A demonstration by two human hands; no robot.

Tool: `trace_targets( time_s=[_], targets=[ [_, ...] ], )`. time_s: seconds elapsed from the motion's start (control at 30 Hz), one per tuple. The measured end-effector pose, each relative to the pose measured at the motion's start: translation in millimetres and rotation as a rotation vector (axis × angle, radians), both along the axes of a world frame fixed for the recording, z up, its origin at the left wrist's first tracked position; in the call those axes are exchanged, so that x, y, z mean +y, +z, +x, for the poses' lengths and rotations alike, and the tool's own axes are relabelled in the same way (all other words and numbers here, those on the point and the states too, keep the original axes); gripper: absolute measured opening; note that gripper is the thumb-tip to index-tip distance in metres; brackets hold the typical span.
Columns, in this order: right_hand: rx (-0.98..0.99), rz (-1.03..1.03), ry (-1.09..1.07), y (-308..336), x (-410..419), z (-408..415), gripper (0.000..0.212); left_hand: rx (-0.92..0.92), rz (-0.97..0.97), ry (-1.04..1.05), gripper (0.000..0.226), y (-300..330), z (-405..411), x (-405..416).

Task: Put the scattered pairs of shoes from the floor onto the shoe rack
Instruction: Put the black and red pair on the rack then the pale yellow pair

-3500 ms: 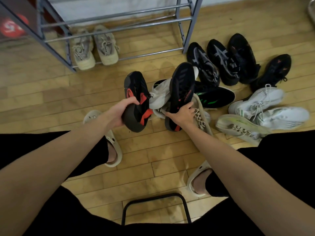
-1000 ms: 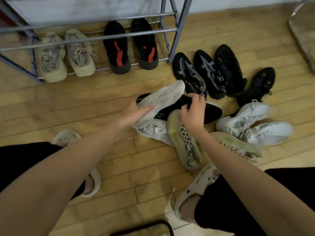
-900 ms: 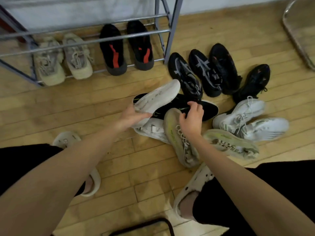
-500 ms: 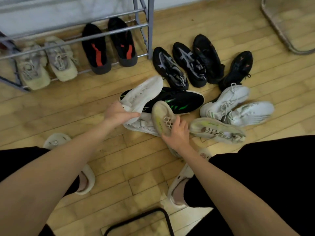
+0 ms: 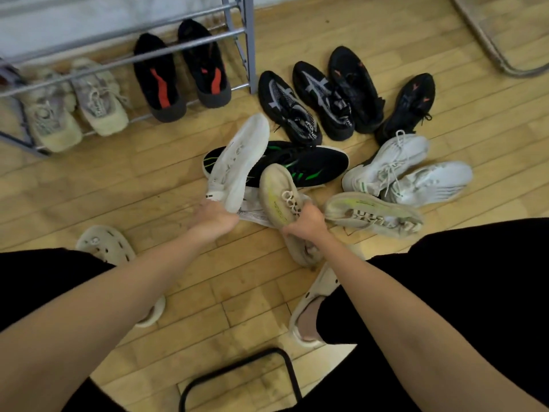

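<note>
Shoes fill both hands: the left hand [image 5: 214,219] grips a white sneaker [image 5: 237,162] by its heel, the right hand [image 5: 307,223] clasps a beige sneaker [image 5: 277,193], both above the floor pile beside the shoe rack [image 5: 237,34].

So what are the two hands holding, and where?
Left hand grips a white sneaker by its heel; right hand grips a beige sneaker around its laced middle.

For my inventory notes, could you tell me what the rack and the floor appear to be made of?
Rack: seemingly metal tubing with a grey painted finish, judging by its thin round bars and dull sheen. Floor: wood planks or wood-look laminate, with visible seams, grain and a light gloss.
</note>
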State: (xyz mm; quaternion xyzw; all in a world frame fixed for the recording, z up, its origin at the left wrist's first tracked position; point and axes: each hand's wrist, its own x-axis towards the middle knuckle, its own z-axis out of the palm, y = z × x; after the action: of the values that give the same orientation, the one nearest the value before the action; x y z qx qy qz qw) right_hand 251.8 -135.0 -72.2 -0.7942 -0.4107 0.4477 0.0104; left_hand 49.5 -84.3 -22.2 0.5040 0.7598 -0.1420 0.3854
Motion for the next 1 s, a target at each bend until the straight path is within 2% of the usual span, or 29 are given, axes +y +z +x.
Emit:
trace_targets(
  time_s=[0.1, 0.23, 0.27, 0.37, 0.43, 0.5, 0.57, 0.6, 0.67, 0.73, 0.77, 0.83, 0.9, 1.0],
  targets=[
    [0.370, -0.041, -0.180, 12, 4, 9, 0.064, -0.021, -0.055, 0.017, 0.089, 8, 9, -10],
    [0.559, 0.006, -0.237, 36, 6, 1, 0.055, -0.063, -0.028, 0.153, 0.104, 13, 19, -13],
    [0.581, 0.045, -0.250, 42, 7, -2, 0.052, -0.101, -0.053, 0.156, 0.103, 17, 23, -13],
    [0.553, 0.164, -0.284, 58, 13, -8, 0.050, -0.263, -0.207, -0.107, 0.075, 32, 34, -17],
    [0.587, 0.240, -0.348, 69, 17, -11, 0.042, -0.404, -0.231, -0.193, 0.068, 42, 41, -23],
    [0.637, 0.252, -0.416, 77, 19, -12, 0.043, -0.489, -0.103, -0.182, 0.070, 46, 47, -28],
    [0.701, 0.238, -0.480, 82, 17, -11, 0.032, -0.504, 0.074, -0.139, 0.066, 48, 50, -30],
    [0.728, 0.226, -0.513, 83, 15, -10, 0.030, -0.515, 0.124, -0.114, 0.063, 49, 50, -29],
    [0.735, 0.234, -0.579, 80, 15, -2, 0.037, -0.546, 0.131, -0.060, 0.058, 50, 48, -28],
    [0.645, 0.297, -0.584, 73, 15, 11, 0.042, -0.578, 0.081, -0.022, 0.058, 49, 48, -27],
    [0.501, 0.344, -0.523, 66, 13, 19, 0.041, -0.587, 0.068, -0.008, 0.059, 48, 48, -27],
    [0.058, 0.441, -0.295, 49, 3, 42, 0.038, -0.606, 0.058, 0.034, 0.061, 46, 49, -28],
    [-0.300, 0.490, -0.099, 31, -15, 65, 0.048, -0.621, 0.047, 0.070, 0.062, 43, 51, -27],
    [-0.483, 0.277, 0.099, 11, -38, 92, 0.081, -0.633, 0.009, 0.102, 0.065, 37, 55, -25]
  ],
)
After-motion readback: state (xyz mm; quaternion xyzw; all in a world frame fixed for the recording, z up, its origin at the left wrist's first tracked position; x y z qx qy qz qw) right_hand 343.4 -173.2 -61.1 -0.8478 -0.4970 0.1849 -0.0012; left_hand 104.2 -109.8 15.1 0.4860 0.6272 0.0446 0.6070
